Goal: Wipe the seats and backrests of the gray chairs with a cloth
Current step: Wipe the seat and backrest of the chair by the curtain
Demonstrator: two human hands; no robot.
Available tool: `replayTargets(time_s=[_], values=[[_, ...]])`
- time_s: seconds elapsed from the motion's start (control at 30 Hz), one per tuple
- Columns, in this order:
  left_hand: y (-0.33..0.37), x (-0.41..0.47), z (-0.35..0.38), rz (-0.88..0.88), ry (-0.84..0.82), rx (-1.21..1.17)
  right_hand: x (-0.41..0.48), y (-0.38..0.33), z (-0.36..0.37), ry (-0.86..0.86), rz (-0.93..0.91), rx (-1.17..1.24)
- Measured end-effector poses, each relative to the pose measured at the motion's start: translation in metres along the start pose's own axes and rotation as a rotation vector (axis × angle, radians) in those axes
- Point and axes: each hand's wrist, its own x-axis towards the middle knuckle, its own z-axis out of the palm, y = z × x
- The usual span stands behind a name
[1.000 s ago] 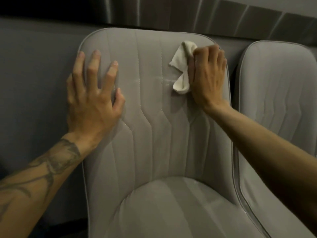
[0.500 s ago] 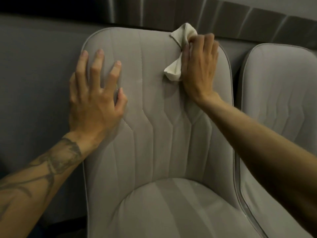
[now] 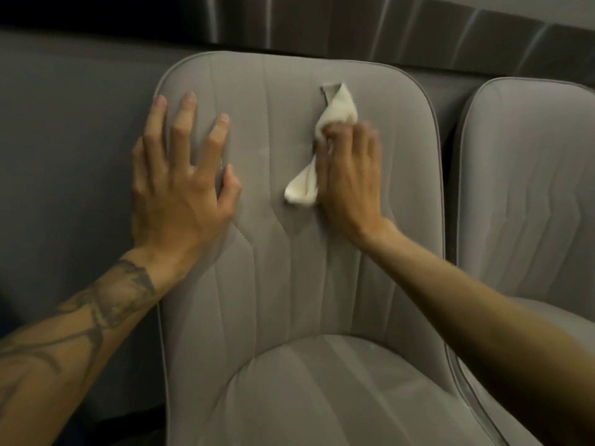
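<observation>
A gray padded chair fills the middle of the view, its backrest (image 3: pixel 277 259) stitched in vertical lines and its seat (image 3: pixel 338 394) below. My right hand (image 3: pixel 351 175) grips a crumpled white cloth (image 3: pixel 335 114) and presses it against the upper middle of the backrest. One end of the cloth sticks up above my fingers, the other hangs out beside my palm. My left hand (image 3: pixel 180 185) lies flat with spread fingers on the upper left of the backrest, near its edge.
A second gray chair (image 3: pixel 528 188) stands close on the right, almost touching the first. Behind both runs a dark gray wall (image 3: pixel 64 123) with a shiny metal strip (image 3: pixel 354 24) above it.
My right hand has slid the cloth down from the top edge of the backrest to its upper middle and slightly left. My left hand has stayed in place.
</observation>
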Motion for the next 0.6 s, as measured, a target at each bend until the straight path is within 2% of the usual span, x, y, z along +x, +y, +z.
replayTargets(time_s=[0.07,0.13,0.27,0.33,0.4,0.53,0.6], values=[[0.000,0.000,-0.001,-0.006,-0.010,-0.006,-0.025,0.003,-0.009,-0.104,-0.194,0.011],[0.001,-0.001,-0.002,-0.013,-0.013,-0.001,-0.005,0.017,-0.012,-0.082,-0.269,-0.014],[0.001,-0.001,0.001,-0.001,0.007,0.008,0.059,0.024,0.001,0.118,-0.076,-0.078],[0.001,-0.001,0.001,-0.002,0.007,0.015,0.047,0.015,0.008,0.160,0.024,-0.036],[0.002,-0.002,0.001,-0.001,0.011,0.017,0.006,0.007,0.010,0.085,-0.008,0.015],[0.002,-0.001,0.000,-0.011,-0.007,0.008,-0.058,0.013,-0.005,-0.169,-0.303,0.053],[0.002,-0.001,0.000,-0.009,-0.009,0.014,-0.032,0.018,-0.005,-0.120,-0.294,0.045]])
